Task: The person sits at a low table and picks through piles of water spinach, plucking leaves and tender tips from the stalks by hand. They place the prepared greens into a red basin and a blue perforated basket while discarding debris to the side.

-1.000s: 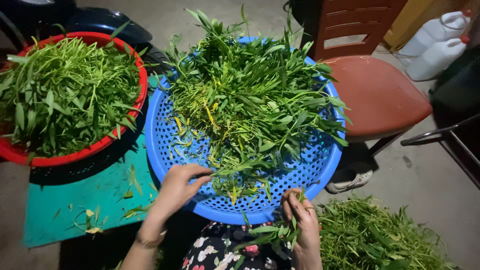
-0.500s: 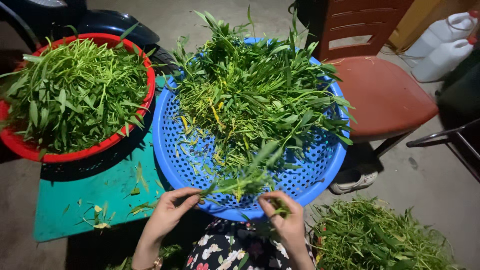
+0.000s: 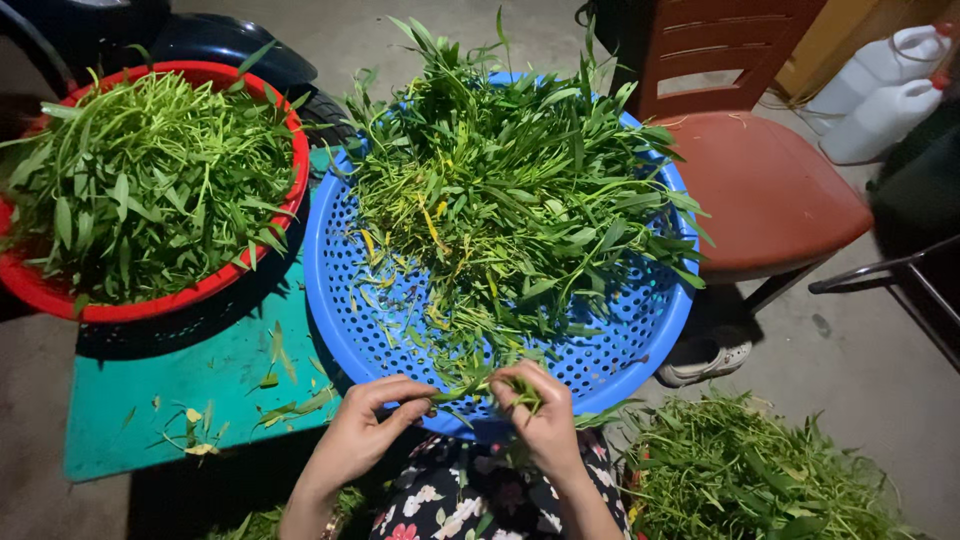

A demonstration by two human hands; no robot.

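Left hand [image 3: 365, 430] pinched shut on a thin green stem [image 3: 462, 392], thumb and forefinger closed around its near end; right hand [image 3: 540, 415] likewise in a narrow grip on the same stem, fingers curled over its other end with a few small leaves poking out between them. Both hands close together, just over the near rim of the blue perforated basket [image 3: 350, 300], above a lap in floral fabric [image 3: 470, 495]. Stem held level between the two hands, reaching back into the heap of leafy greens [image 3: 510, 190] piled in the basket, mostly toward its far side, with yellowed strands mixed among the green and bare blue mesh showing on the near side. To the left, touching or just beside the blue basket, a red basin [image 3: 40, 295] filled with more greens, set on a dark crate. Beneath and in front of it a teal mat [image 3: 180, 400] scattered with loose leaf scraps. To the lower right, a loose pile of trimmed stalks [image 3: 750, 480] on the concrete floor [image 3: 860, 370]. Beyond the basket, a red-seated wooden chair [image 3: 770, 190], a pale shoe [image 3: 705, 358] by its leg, and white plastic jugs [image 3: 880, 100] at the far right
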